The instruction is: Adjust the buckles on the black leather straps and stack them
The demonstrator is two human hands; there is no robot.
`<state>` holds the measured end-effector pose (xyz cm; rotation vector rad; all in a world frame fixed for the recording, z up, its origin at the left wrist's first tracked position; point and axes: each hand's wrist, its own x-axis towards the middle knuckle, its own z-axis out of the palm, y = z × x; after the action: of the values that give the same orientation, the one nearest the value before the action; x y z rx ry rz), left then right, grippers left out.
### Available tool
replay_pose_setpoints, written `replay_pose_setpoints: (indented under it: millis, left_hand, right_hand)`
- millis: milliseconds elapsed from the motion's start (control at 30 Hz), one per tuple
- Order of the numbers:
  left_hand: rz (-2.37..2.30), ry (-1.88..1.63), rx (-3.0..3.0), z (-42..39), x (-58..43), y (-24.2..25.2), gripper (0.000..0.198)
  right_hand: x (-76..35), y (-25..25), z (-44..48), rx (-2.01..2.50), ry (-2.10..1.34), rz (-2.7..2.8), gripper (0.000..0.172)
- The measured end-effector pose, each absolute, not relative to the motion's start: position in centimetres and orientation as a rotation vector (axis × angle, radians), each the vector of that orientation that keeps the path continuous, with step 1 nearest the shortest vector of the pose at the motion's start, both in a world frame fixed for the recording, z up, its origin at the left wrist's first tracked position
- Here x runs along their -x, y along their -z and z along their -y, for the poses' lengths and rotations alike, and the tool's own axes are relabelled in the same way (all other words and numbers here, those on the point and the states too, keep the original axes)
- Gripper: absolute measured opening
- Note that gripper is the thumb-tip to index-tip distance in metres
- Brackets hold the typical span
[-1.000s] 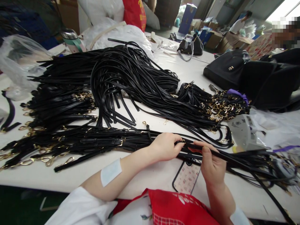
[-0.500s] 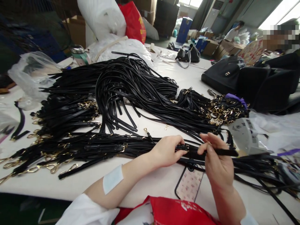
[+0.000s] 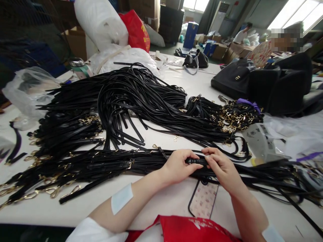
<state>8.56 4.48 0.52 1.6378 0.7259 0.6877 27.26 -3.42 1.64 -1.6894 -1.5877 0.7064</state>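
Between my two hands is a black strap (image 3: 194, 161), its buckle end pinched by my left hand (image 3: 180, 165). My right hand (image 3: 222, 168) grips the same strap just to the right, fingertips close to the left ones. Under both hands a long bundle of black straps (image 3: 101, 164) runs across the table, with gold snap hooks (image 3: 31, 195) at its left end. Behind lies a big heap of black straps (image 3: 141, 90), bent over in the middle. A phone in a patterned case (image 3: 204, 199) lies below my hands, partly under the straps.
Gold-hooked straps tied with purple (image 3: 242, 116) lie at the back right, near black bags (image 3: 232, 80). A grey-white tape dispenser (image 3: 262, 143) stands to the right. Clear plastic (image 3: 30, 87), a tumbler (image 3: 79, 69) and a white roll (image 3: 106, 27) are at the left and back. A person sits across the table.
My right hand has moved left along the strap, up close to my left hand. The strap end that stuck out right of it no longer shows. The view has shifted slightly.
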Motion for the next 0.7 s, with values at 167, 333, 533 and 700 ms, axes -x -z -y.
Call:
replay_pose_setpoints:
  millis: [167,333,533,700]
  left_hand:
    - [-0.678,-0.722,-1.787,-4.6,-8.6,0.0,0.016]
    - [-0.591,-0.758,-1.932,-4.6,-8.4,0.2,0.018]
    - [-0.599,-0.790,-1.993,-4.2,-8.8,0.5,0.021]
    - [-0.710,-0.852,-1.935,-3.9,-9.1,0.8,0.022]
  right_hand:
    - [-26.4,-1.7,3.5,1.674,-0.608,1.664,0.030]
    - [-26.1,-1.7,3.5,1.628,-0.602,1.666,0.030]
    - [-25.6,-1.3,3.8,1.603,-0.562,1.561,0.031]
    - [-24.7,-0.1,3.9,1.587,-0.587,1.314,0.031]
